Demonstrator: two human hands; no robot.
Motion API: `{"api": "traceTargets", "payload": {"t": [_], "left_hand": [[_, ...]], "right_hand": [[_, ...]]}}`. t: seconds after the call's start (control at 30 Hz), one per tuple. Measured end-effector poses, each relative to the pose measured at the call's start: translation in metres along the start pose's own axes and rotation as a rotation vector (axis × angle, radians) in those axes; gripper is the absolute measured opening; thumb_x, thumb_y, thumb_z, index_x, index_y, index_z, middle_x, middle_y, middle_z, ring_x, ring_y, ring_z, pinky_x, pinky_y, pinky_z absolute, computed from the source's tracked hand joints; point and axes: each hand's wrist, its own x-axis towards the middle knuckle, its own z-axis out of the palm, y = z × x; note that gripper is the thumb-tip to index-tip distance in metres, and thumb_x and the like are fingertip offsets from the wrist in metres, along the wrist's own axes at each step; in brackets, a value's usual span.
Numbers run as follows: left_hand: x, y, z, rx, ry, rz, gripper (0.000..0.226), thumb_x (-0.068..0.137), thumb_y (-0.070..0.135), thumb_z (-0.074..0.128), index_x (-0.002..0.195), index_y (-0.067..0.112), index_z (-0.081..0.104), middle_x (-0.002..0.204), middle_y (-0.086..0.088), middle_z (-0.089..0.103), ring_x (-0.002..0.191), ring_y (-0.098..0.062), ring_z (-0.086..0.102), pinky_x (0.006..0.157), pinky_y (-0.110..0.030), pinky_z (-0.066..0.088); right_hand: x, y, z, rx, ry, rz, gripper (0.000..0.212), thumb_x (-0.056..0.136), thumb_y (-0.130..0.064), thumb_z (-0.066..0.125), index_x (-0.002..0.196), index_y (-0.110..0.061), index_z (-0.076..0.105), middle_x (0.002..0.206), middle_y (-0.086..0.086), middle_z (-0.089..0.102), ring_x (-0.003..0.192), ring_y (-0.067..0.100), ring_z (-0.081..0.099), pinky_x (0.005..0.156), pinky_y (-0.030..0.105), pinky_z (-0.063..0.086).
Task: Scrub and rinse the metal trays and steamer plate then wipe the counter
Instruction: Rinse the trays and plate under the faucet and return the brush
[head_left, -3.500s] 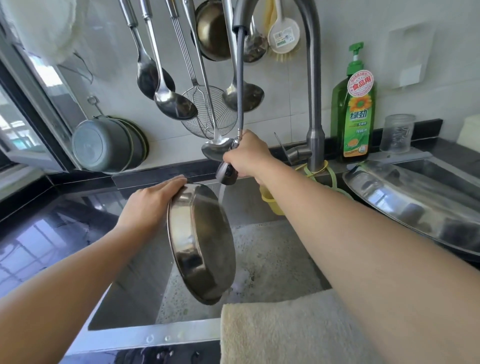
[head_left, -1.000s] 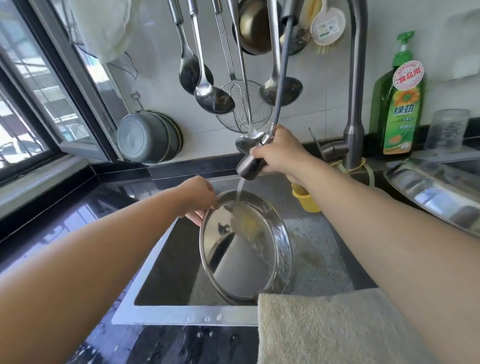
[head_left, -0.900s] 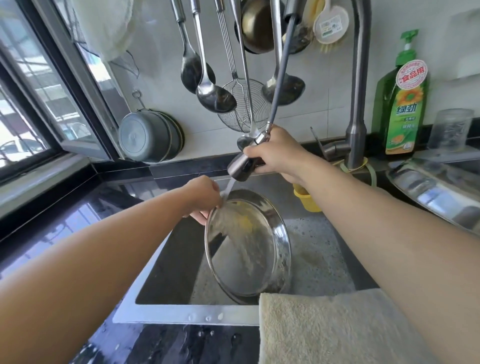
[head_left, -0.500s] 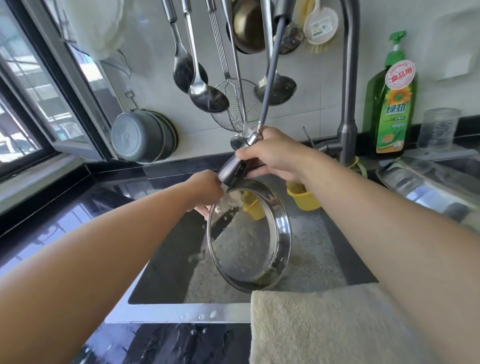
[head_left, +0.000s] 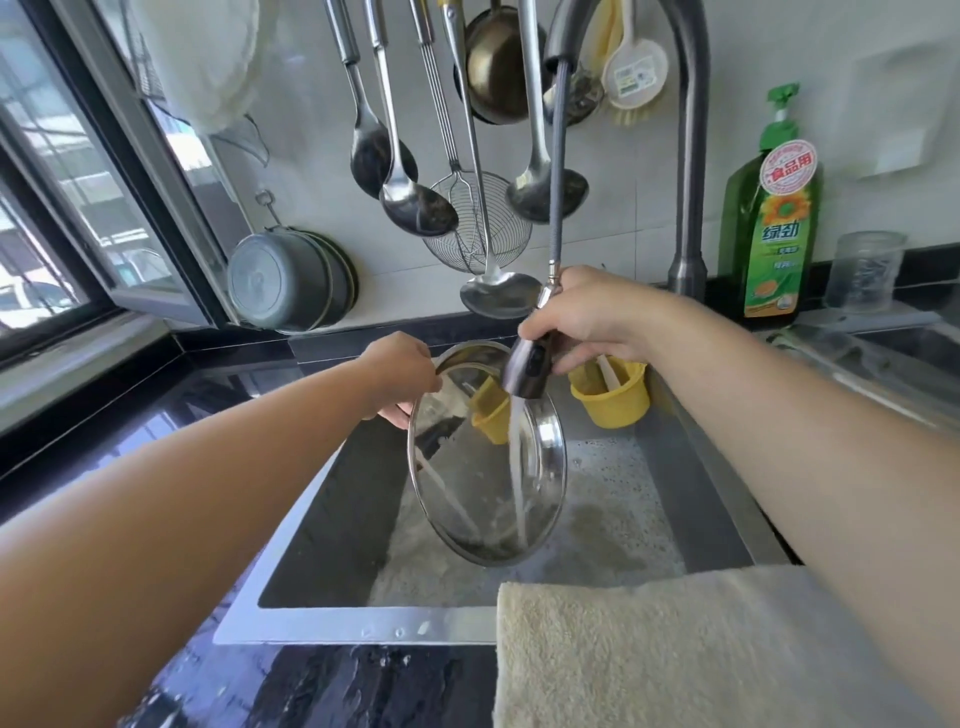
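From the head view, we see the left hand (head_left: 400, 371) gripping the upper rim of a round, shallow stainless-steel tray (head_left: 485, 457), which is tilted over the grey steel sink (head_left: 691, 499) with its inside facing us. The right hand (head_left: 592, 317) has its fingers curled around a dark pull-out faucet spray head (head_left: 524, 366) on a grey hose, just above the tray, and a stream of water (head_left: 517, 467) runs from it down the tray's inner face. A yellow plastic cup (head_left: 610, 392) hangs at the sink's back wall. A beige towel (head_left: 649, 644) drapes over the sink's front edge onto the wet black counter (head_left: 332, 686). A second large steel tray (head_left: 883, 364) lies at the right, near a green dish-soap bottle (head_left: 774, 228).
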Motion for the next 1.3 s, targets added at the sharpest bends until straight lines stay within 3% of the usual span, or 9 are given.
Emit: {"api": "traceTargets", "payload": {"t": [0.23, 0.33, 0.43, 0.53, 0.63, 0.87, 0.97, 1.1, 1.3], "left_hand": [[-0.015, -0.013, -0.002, 0.229, 0.112, 0.066, 0.013, 0.091, 0.013, 0.061, 0.078, 0.016, 0.06, 0.09, -0.012, 0.067, 0.073, -0.033, 0.072, 0.06, -0.037, 0.061], [-0.02, -0.017, -0.003, 0.499, 0.211, 0.181, 0.015, 0.089, 0.009, 0.056, 0.075, 0.015, 0.052, 0.093, -0.013, 0.062, 0.083, -0.036, 0.063, 0.065, -0.033, 0.046], [-0.018, -0.016, -0.009, 0.676, 0.262, 0.306, 0.012, 0.09, 0.004, 0.051, 0.088, 0.015, 0.056, 0.104, -0.011, 0.057, 0.097, -0.042, 0.062, 0.073, -0.038, 0.045], [-0.014, -0.01, -0.02, 0.888, 0.268, 0.42, 0.018, 0.096, 0.01, 0.052, 0.108, 0.016, 0.062, 0.111, -0.008, 0.053, 0.104, -0.038, 0.063, 0.078, -0.043, 0.048], [-0.015, -0.002, -0.03, 1.033, 0.279, 0.554, 0.018, 0.098, 0.02, 0.053, 0.114, 0.022, 0.06, 0.114, -0.002, 0.049, 0.097, -0.031, 0.064, 0.07, -0.041, 0.045], [-0.012, -0.004, -0.053, 1.149, 0.419, 1.118, 0.032, 0.071, 0.009, 0.081, 0.097, 0.025, 0.07, 0.081, -0.001, 0.056, 0.063, -0.024, 0.058, 0.04, -0.028, 0.028], [-0.02, -0.009, -0.052, 1.129, 0.368, 1.214, 0.041, 0.056, 0.0, 0.088, 0.088, 0.018, 0.07, 0.071, -0.005, 0.056, 0.05, -0.027, 0.055, 0.042, -0.026, 0.024], [-0.037, -0.02, -0.046, 1.165, 0.391, 1.232, 0.023, 0.059, 0.003, 0.079, 0.075, 0.014, 0.068, 0.075, -0.005, 0.056, 0.053, -0.024, 0.053, 0.039, -0.028, 0.034], [-0.084, -0.02, -0.018, 1.201, 0.478, 1.425, 0.024, 0.077, -0.001, 0.047, 0.069, 0.014, 0.064, 0.07, -0.003, 0.053, 0.047, -0.021, 0.047, 0.037, -0.025, 0.038]], "right_hand": [[0.041, 0.002, 0.034, 0.115, 0.208, -0.076, 0.032, 0.085, -0.017, 0.076, 0.107, -0.021, 0.053, 0.108, 0.002, 0.063, 0.101, 0.024, 0.067, 0.079, 0.044, 0.063], [0.044, 0.01, 0.017, -0.24, 0.304, -0.066, 0.038, 0.084, -0.027, 0.077, 0.108, -0.018, 0.049, 0.102, 0.002, 0.06, 0.098, 0.026, 0.061, 0.081, 0.039, 0.055], [0.037, 0.011, -0.021, -0.372, -0.015, -0.03, 0.039, 0.081, -0.016, 0.082, 0.11, -0.015, 0.057, 0.108, 0.013, 0.068, 0.101, 0.031, 0.067, 0.083, 0.044, 0.059], [0.03, 0.003, -0.057, -0.646, -0.233, 0.055, 0.055, 0.087, 0.001, 0.072, 0.13, -0.026, 0.052, 0.118, -0.004, 0.063, 0.104, 0.015, 0.059, 0.087, 0.03, 0.05], [0.043, 0.01, -0.065, -1.046, -0.117, -0.07, 0.039, 0.095, 0.0, 0.056, 0.119, -0.031, 0.052, 0.114, -0.003, 0.061, 0.096, 0.017, 0.054, 0.081, 0.03, 0.044], [0.09, 0.059, -0.081, -1.815, 0.111, -0.053, 0.039, 0.097, -0.038, 0.046, 0.131, -0.029, 0.063, 0.139, 0.003, 0.055, 0.135, 0.033, 0.034, 0.107, 0.054, 0.029], [0.095, 0.054, -0.087, -1.667, 0.132, 0.084, 0.054, 0.1, -0.054, 0.034, 0.138, -0.026, 0.059, 0.146, 0.006, 0.05, 0.141, 0.036, 0.029, 0.111, 0.057, 0.025], [0.061, 0.047, -0.089, -1.313, 0.145, -0.035, 0.051, 0.104, -0.042, 0.043, 0.153, -0.03, 0.04, 0.168, 0.003, 0.012, 0.153, 0.032, 0.001, 0.124, 0.051, 0.009], [-0.03, 0.028, -0.12, -1.238, 0.175, -0.113, 0.037, 0.102, -0.037, 0.05, 0.136, -0.028, 0.059, 0.162, 0.003, 0.025, 0.15, 0.026, 0.01, 0.122, 0.045, 0.02]]}}
